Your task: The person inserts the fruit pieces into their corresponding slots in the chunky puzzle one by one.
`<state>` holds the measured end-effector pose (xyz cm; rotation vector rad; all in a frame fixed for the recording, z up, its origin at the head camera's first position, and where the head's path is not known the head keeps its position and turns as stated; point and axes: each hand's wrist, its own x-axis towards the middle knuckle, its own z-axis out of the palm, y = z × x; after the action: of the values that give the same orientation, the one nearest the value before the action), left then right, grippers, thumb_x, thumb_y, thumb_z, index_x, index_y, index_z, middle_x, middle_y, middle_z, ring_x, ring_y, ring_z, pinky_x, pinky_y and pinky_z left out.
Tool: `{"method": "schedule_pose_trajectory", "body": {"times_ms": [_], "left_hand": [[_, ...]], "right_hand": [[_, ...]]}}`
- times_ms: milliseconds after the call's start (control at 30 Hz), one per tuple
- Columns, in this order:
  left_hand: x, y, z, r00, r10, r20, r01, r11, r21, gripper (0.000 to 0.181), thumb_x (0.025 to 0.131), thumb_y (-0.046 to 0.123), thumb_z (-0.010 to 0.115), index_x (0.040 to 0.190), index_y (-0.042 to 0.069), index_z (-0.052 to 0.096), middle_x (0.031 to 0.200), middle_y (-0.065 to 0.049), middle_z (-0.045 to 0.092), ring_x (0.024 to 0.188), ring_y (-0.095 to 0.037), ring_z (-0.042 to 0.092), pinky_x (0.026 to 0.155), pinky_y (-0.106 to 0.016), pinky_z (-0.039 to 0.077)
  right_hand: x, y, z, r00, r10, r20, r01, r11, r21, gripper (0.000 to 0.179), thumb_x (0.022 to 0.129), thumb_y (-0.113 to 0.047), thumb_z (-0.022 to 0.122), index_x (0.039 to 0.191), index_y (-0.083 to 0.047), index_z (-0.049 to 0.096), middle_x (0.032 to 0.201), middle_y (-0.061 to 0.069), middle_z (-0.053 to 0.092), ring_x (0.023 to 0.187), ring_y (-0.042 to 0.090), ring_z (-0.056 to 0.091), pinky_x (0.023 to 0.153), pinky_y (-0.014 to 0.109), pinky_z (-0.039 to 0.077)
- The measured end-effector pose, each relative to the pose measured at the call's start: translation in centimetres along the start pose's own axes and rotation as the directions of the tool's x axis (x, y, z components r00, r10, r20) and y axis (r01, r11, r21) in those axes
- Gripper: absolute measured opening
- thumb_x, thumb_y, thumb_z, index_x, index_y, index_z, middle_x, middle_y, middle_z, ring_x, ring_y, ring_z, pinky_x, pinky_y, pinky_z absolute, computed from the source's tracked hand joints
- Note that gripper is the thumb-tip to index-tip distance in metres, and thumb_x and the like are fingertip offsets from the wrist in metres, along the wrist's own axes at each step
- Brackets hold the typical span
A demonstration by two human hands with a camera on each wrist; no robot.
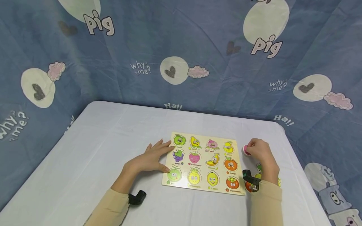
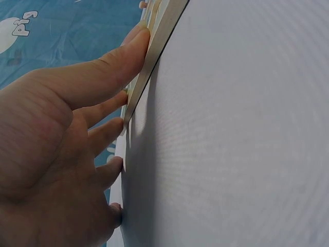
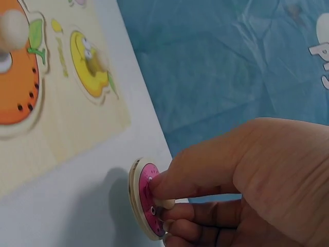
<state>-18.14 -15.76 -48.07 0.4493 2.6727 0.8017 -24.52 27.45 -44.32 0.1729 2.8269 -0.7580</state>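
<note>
My right hand [image 1: 260,152] pinches a pink, round-edged wooden puzzle piece [image 3: 149,200] by its small knob, just right of the board. The piece is tilted on edge, with dark dots on its pink face; its lower side is partly hidden by the fingers. A fruit puzzle board [image 1: 183,169] lies flat on the table. Along its left edge rests my left hand [image 1: 151,158], fingers spread, with the thumb on the lower left corner area and a fingertip near the apple piece [image 1: 179,140]. Knobs show on the orange piece [image 1: 230,164] and the banana piece [image 1: 213,160].
More fruit pieces [image 1: 258,176] lie right of the board, partly hidden under my right wrist. The white-covered table [image 1: 118,125] spreads around the board, bordered by a blue printed cloth [image 1: 147,91] behind and at the sides. Each wrist wears a black camera mount [image 1: 137,197].
</note>
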Motion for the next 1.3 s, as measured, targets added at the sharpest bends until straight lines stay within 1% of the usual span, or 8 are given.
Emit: {"method": "schedule_pose_trajectory", "body": {"times_ms": [367, 600, 867, 1133, 1300], "left_hand": [[0.1, 0.0, -0.1, 1.0, 0.001, 0.005, -0.001, 1.0, -0.004, 0.098, 0.069, 0.043, 0.087, 0.153, 0.025, 0.039, 0.167, 0.001, 0.022, 0.158, -0.029, 0.002, 0.123, -0.064, -0.002], [0.0, 0.0, 0.0, 1.0, 0.003, -0.003, -0.003, 1.0, -0.008, 0.098, 0.068, 0.043, 0.087, 0.153, 0.026, 0.04, 0.166, 0.001, 0.023, 0.158, -0.029, 0.003, 0.123, -0.064, -0.002], [-0.2, 0.1, -0.2, 1.0, 0.019, -0.002, -0.019, 0.999, -0.038, 0.097, 0.069, 0.039, 0.087, 0.153, 0.023, 0.041, 0.166, -0.001, 0.024, 0.157, -0.031, 0.003, 0.122, -0.065, -0.003], [-0.3, 0.2, -0.3, 1.0, 0.023, -0.005, -0.024, 0.999, -0.032, 0.097, 0.07, 0.041, 0.087, 0.153, 0.023, 0.041, 0.166, -0.002, 0.024, 0.157, -0.033, 0.004, 0.122, -0.066, -0.002], [-0.3, 0.3, -0.3, 1.0, 0.021, -0.004, -0.021, 0.999, -0.031, 0.096, 0.07, 0.04, 0.087, 0.153, 0.023, 0.04, 0.166, -0.002, 0.024, 0.157, -0.033, 0.004, 0.122, -0.066, -0.002]], "right_hand": [[0.4, -1.5, 1.1, 0.999, -0.026, 0.029, 0.026, 1.0, 0.013, 0.016, 0.089, -0.016, 0.064, 0.089, -0.001, 0.061, 0.079, 0.009, 0.059, 0.076, 0.024, 0.053, 0.06, 0.029, 0.041], [0.7, -2.4, 1.8, 0.998, -0.054, 0.017, 0.054, 0.999, 0.0, 0.015, 0.088, -0.016, 0.066, 0.087, -0.002, 0.062, 0.078, 0.009, 0.06, 0.075, 0.023, 0.052, 0.059, 0.028, 0.041], [0.7, -3.2, 2.3, 0.997, -0.077, 0.01, 0.077, 0.997, 0.01, 0.014, 0.087, -0.015, 0.068, 0.084, -0.002, 0.062, 0.077, 0.01, 0.06, 0.071, 0.023, 0.051, 0.058, 0.029, 0.04], [0.6, -3.7, 2.4, 0.996, -0.089, 0.009, 0.089, 0.996, -0.016, 0.015, 0.088, -0.016, 0.068, 0.086, -0.002, 0.062, 0.082, 0.011, 0.062, 0.073, 0.024, 0.052, 0.059, 0.028, 0.04], [0.5, -4.0, 2.4, 0.996, -0.089, 0.009, 0.09, 0.996, -0.013, 0.016, 0.088, -0.017, 0.068, 0.087, -0.003, 0.062, 0.083, 0.011, 0.061, 0.074, 0.024, 0.052, 0.059, 0.029, 0.04]]}}
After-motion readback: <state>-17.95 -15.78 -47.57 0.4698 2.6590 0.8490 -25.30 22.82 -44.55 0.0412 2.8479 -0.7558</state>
